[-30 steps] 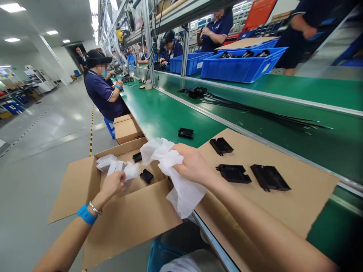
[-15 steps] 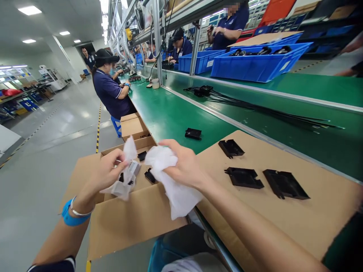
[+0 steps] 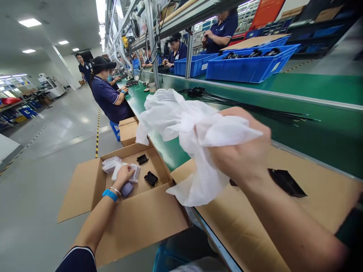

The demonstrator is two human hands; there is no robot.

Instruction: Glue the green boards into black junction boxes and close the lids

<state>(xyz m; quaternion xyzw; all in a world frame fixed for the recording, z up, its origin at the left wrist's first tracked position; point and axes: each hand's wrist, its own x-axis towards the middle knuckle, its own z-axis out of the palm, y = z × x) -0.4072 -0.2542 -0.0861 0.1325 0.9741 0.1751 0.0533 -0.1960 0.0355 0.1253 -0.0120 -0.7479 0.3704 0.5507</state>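
Note:
My right hand [image 3: 244, 151] is raised close to the camera, closed on a bundle of crumpled white foam wrapping [image 3: 187, 128]. My left hand [image 3: 124, 175] reaches down into the open cardboard box [image 3: 136, 215] beside the line, its fingers closed on a white-wrapped part [image 3: 127, 185]. More wrapped parts [image 3: 110, 164] and two bare black plastic parts [image 3: 150, 178] lie in the box. A black plastic part [image 3: 286, 182] rests on the cardboard sheet [image 3: 255, 234] behind my right wrist.
The green conveyor table [image 3: 312, 124] carries a bundle of black cables [image 3: 255, 109] and blue bins [image 3: 249, 64]. A second cardboard box [image 3: 129, 130] stands further along. A seated person in dark blue [image 3: 109, 96] works ahead, others stand across the line.
My right hand has lifted the white wrapping up toward the camera, hiding most black parts on the sheet. My left hand has dropped from in front of me down into the box.

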